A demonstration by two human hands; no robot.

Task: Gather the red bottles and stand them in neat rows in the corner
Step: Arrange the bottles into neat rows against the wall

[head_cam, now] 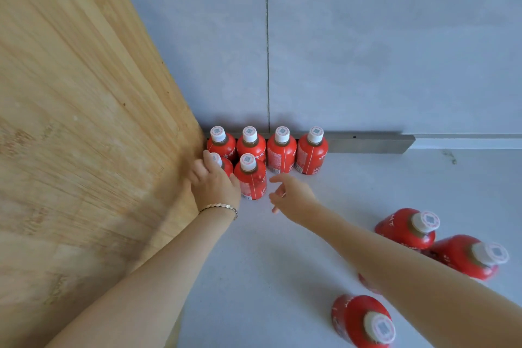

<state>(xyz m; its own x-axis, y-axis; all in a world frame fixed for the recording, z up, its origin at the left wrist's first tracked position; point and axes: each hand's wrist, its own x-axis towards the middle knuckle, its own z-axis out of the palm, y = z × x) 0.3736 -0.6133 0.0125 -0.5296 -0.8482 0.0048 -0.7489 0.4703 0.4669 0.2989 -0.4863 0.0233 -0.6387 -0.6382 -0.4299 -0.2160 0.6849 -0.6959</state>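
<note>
The wooden panel point(79, 121) on the left and the grey tiled wall point(367, 51) behind meet at the corner, and that is why the bottles are packed there: the two faces give straight edges to line rows against. The pale floor point(268, 263) carries everything.

Four red bottles form the back row point(267, 150), standing upright side by side against the metal strip point(367, 143) at the foot of the wall, the leftmost tucked beside the panel. A second row is begun in front of it: one bottle point(250, 178) stands free, and another point(223, 164) sits between it and the panel, mostly hidden.

The left hand point(214, 181), with a bracelet point(221, 207) at the wrist, lies over that hidden bottle, fingers curled around it, seemingly nudging it tight into the corner. The right hand point(291, 195) hovers just beside the free bottle, fingers spread and grasping nothing.

Loose bottles point(406, 229) wait near the right forearm, well apart from the rows; three show clearly, and a sliver of a fourth peeks from behind the arm.

Each bottle is squat and round-shouldered, wrapped in a red label with white print, dark liquid at the neck, and a white cap bearing a printed code.
</note>
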